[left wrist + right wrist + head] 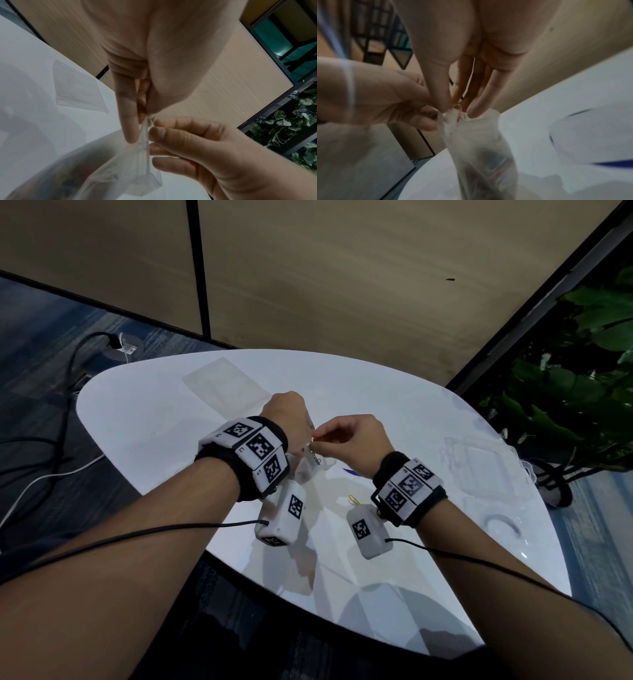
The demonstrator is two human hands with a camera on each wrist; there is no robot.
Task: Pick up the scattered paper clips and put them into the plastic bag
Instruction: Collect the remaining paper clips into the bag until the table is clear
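Your left hand (291,419) and right hand (356,440) are raised together over the middle of the white table (154,419), fingertips nearly meeting. Between them hangs the plastic bag (305,470), clear and small, clear of the tabletop and directly below both hands. In the left wrist view your left thumb and fingers are closed on the top edge of the bag (144,136), which falls away toward the camera. Your right hand (197,143) faces it from the other side, thumb and curled fingers set against the same rim. In the right wrist view the right fingertips (476,108) sit at the mouth of the bag (481,148), and a thin reddish strand shows there; the picture is blurred, so it is probably a paper clip being fed in, but I cannot confirm this. Darker, coloured shapes lie in the bag's lower part. A short chain of clips (315,457) hangs at the opening beneath your right fingers. One yellow paper clip (352,499) lies on the table just beside your right wrist unit, and a blue item (351,471) rests near it, below your right hand. A second flat clear bag (226,385) lies well apart on the far side.
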